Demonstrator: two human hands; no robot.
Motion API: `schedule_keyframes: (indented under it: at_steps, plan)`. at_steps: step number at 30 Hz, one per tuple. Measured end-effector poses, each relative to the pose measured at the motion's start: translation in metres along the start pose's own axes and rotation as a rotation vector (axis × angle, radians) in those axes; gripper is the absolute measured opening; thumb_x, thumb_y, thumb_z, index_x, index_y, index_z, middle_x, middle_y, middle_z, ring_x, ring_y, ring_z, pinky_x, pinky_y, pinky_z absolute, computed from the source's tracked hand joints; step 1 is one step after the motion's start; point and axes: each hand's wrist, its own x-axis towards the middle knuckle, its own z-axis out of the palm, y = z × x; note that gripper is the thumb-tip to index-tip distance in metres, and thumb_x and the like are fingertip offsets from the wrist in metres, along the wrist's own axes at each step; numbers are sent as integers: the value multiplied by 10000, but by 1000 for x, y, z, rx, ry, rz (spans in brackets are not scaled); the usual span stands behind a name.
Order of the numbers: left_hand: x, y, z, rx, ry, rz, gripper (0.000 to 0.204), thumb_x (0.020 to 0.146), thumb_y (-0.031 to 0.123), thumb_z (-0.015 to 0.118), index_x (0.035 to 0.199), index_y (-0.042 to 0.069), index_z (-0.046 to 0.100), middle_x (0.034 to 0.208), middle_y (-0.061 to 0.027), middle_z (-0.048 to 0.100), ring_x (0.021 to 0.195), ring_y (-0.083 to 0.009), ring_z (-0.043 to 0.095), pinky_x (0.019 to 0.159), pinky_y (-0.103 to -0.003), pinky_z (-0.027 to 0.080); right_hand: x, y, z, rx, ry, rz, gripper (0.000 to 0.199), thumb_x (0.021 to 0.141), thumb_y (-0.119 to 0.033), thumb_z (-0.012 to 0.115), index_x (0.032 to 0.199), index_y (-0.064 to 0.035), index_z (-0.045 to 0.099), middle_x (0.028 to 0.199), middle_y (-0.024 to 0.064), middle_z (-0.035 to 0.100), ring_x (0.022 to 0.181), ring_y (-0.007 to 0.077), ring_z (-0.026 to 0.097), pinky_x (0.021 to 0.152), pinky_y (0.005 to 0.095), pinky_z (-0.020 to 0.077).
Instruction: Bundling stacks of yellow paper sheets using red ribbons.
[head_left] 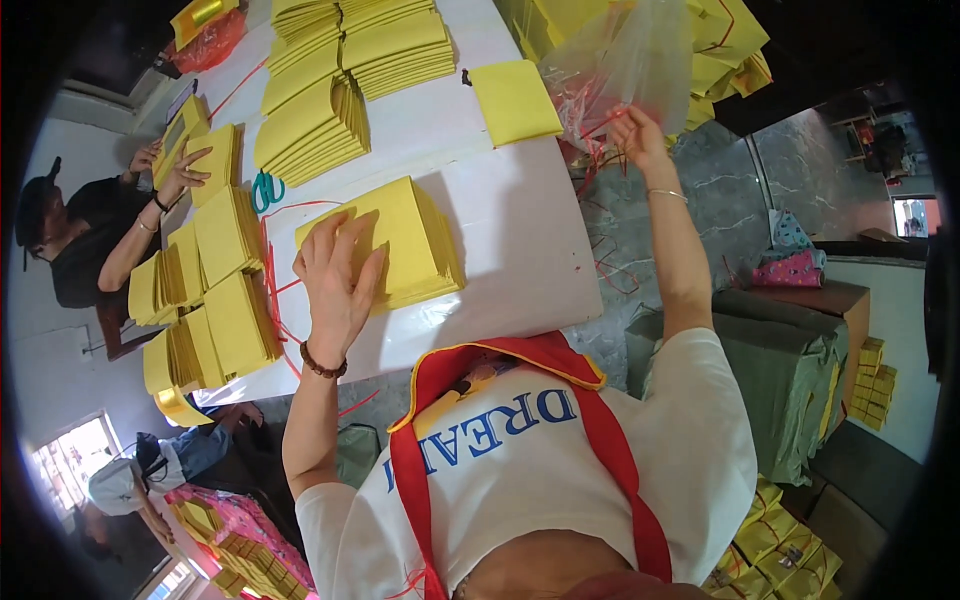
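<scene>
A thick stack of yellow paper sheets [420, 235] lies near the front edge of the white-covered table. My left hand [338, 275] rests on its left part, fingers spread and slightly bent. Out to the right, past the table edge, my right hand [637, 138] is raised beside a clear plastic bag [640, 60]. Its fingers pinch red string [597, 128], which trails from a tangle under the bag. A single thin yellow pad [515, 102] lies at the table's right edge, just left of the bag.
Tall yellow paper stacks [315, 130] stand at the table's far side, and more [235, 235] along its left. Teal scissors [266, 192] lie between them. A person in black [95, 235] handles yellow paper on the left. Green wrapped bales [760, 370] stand at my right.
</scene>
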Motion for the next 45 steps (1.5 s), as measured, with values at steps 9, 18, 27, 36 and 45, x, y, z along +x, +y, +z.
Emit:
schedule_keyframes:
  at_steps: [9, 18, 27, 36, 45]
  plan:
    - [15, 26, -10, -304, 97, 165, 349, 784, 187, 588, 1111, 71, 543, 1121, -103, 510, 1043, -249, 452, 882, -342, 319, -127, -98, 75, 295, -613, -192, 158, 901, -161, 439, 979, -56, 529, 917, 72, 593, 907, 197, 576, 804, 399, 470]
    - [88, 106, 36, -1732, -628, -478, 418, 872, 254, 489, 1190, -16, 455, 995, -116, 581, 897, -153, 523, 737, -273, 416, -248, 34, 203, -527, -731, -166, 122, 887, -212, 501, 865, -93, 481, 771, 47, 558, 643, 95, 494, 577, 230, 422]
    - [99, 133, -30, -1592, -630, 46, 445, 854, 143, 477, 1252, -36, 391, 728, -43, 567, 494, -43, 357, 456, -163, 282, -160, 35, 161, 205, -561, 122, 493, 900, -471, 321, 1042, -43, 521, 900, 80, 595, 849, 189, 574, 692, 300, 448]
    - [-2, 54, -161, -1296, 391, 386, 535, 830, 71, 366, 1321, -75, 212, 598, -92, 510, 391, -74, 341, 428, -224, 312, -50, -59, 144, 376, -683, -51, 279, 876, -294, 464, 980, -57, 569, 1003, 91, 591, 908, 203, 528, 749, 353, 396]
    - [-130, -49, -164, -1218, 571, 75, 461, 883, 68, 393, 1312, -47, 269, 558, -33, 410, 462, -80, 331, 448, -201, 265, -115, -119, 250, 210, -833, -391, 300, 917, -315, 403, 1101, -107, 516, 915, 34, 603, 802, 169, 586, 661, 335, 492]
